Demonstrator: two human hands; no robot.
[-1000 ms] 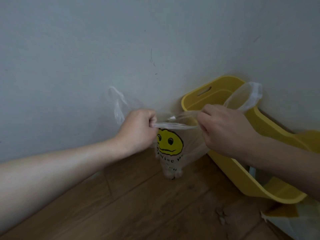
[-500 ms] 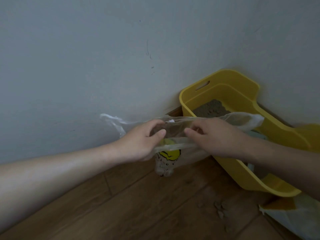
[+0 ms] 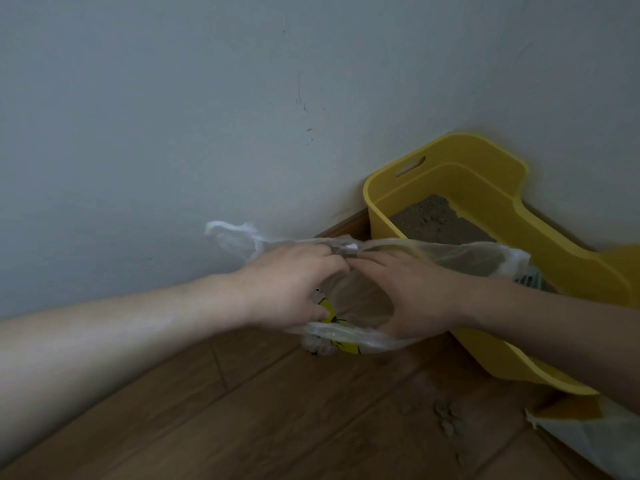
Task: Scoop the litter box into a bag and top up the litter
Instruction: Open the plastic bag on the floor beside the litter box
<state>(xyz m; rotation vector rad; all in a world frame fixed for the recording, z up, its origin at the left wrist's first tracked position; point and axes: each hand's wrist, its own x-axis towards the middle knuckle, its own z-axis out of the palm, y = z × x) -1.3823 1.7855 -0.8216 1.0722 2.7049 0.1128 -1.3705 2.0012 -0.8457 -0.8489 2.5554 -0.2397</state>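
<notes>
1. The left hand (image 3: 294, 289) has its fingers curled round the bag's far rim, pinching the film near one loose handle (image 3: 228, 233).
2. The bag (image 3: 346, 344) hangs between the two hands, its bottom on the floor (image 3: 242, 410) just left of the litter box. The film is thin, limp and probably slippery. It looks light, with only a small lump at the bottom. It is best taken by the bunched rim or the handles, since flat film would tear or slip.
3. The right hand (image 3: 408, 299) is spread wide across the mouth, fingers at the far rim and thumb at the near rim. Blur hides whether it pinches the film.
4. The litter box (image 3: 485, 188) stands in the corner, touching the bag, with litter (image 3: 436, 220) inside.
</notes>
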